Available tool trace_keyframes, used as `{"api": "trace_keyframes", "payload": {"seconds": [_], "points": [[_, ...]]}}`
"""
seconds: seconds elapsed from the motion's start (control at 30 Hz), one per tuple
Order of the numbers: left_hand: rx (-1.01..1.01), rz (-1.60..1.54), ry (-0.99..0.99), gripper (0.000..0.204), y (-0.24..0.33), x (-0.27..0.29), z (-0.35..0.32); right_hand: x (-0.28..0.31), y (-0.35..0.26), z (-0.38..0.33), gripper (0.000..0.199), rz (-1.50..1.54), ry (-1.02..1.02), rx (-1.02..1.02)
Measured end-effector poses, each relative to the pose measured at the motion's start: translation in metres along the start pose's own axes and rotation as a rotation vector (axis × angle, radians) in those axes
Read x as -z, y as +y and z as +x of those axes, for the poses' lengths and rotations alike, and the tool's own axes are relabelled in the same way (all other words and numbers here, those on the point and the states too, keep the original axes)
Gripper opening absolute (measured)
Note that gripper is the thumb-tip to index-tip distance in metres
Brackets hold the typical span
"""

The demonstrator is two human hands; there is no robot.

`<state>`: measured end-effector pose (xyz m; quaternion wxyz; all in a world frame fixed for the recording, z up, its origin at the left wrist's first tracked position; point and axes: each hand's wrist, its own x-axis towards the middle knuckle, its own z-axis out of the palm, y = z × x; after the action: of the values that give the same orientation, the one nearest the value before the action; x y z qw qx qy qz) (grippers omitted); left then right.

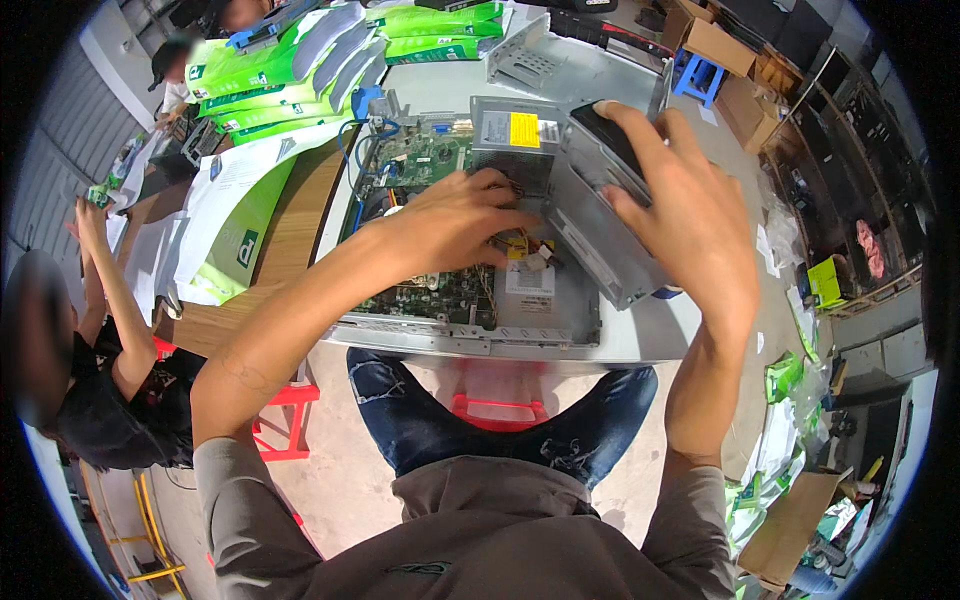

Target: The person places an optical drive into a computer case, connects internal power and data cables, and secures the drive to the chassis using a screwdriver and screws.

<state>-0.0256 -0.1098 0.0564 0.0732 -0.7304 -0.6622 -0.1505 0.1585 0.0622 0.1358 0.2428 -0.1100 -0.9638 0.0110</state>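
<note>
Gripping a boxy grey metal drive cage [600, 235], the right hand [690, 215] clasps it while the left hand [455, 215] fingers bundled wires [520, 245].

An open computer case [560, 335] lies on the table [655, 335] in the middle, with a green circuit board [425, 160] inside it. The left hand [450, 215] reaches into the wires [520, 245] beside the grey power box [515, 135] with a yellow sticker, and the right hand [690, 215], at about two o'clock, holds up a grey metal drive cage [590, 215] with fingers on a black part on top. At eleven o'clock lie green and white bags [290, 65], at nine o'clock sits another person [95, 330] in black, and at five o'clock is a cardboard box [790, 520].
</note>
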Motion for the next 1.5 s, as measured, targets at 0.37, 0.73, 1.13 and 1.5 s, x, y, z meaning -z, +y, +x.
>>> {"api": "trace_keyframes", "payload": {"seconds": [0.37,0.73,1.13,1.5], "points": [[0.174,0.086,-0.226,0.031,-0.019,0.016,-0.015,-0.005,0.014,-0.009,0.053,0.004,0.089,0.054],[0.311,0.443,-0.115,0.041,-0.001,-0.027,0.030,-0.016,0.004,-0.005,0.056,-0.071,0.103,0.033],[0.298,0.327,-0.095,0.031,-0.005,-0.037,0.036,-0.024,0.013,-0.008,0.026,-0.033,0.425,0.197],[0.232,0.024,-0.121,0.019,-0.015,-0.019,0.028,-0.013,0.000,-0.024,0.055,0.012,0.273,0.017]]}}
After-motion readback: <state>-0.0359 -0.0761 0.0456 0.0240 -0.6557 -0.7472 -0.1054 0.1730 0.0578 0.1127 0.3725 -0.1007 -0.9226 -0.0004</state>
